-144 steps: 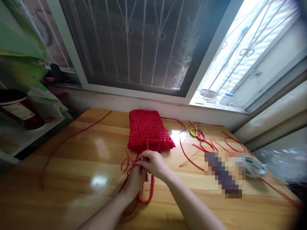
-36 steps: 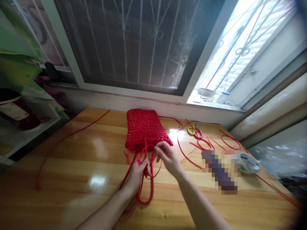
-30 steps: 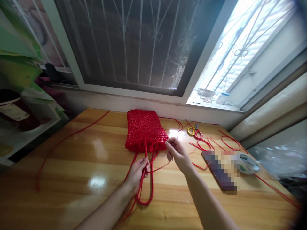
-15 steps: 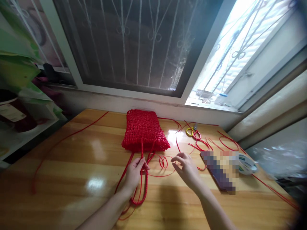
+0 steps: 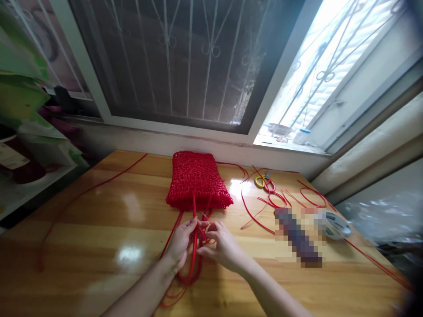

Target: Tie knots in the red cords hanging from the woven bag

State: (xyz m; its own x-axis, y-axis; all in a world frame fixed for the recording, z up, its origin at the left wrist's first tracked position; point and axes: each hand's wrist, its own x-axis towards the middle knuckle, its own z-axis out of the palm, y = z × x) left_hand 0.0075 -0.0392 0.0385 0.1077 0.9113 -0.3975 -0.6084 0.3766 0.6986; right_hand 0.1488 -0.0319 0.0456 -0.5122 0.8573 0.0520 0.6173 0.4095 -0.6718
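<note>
A red woven bag (image 5: 198,178) lies on the wooden table, its lower edge toward me. From that edge runs a braided red cord (image 5: 194,204), pinched between the thumb and fingers of my left hand (image 5: 184,240). Right beside it, my right hand (image 5: 221,244) has its fingers bent around the cord, thumb apart from the fingers. Thin red strands pass between the two hands; which of them the right fingers grip is too small to tell. Below the hands, a loop of red cord (image 5: 194,277) rests on the table.
Scissors with yellow and red handles (image 5: 260,182) lie at the back right among loose red cords. Nearer are a blurred dark flat object (image 5: 299,240) and a white spool (image 5: 335,225). A long red cord (image 5: 82,193) crosses the table's left side. A window stands behind.
My right hand has moved left to the cord beside my left hand. The thin curled strand right of the bag has been drawn in. My left hand keeps its pinch.
</note>
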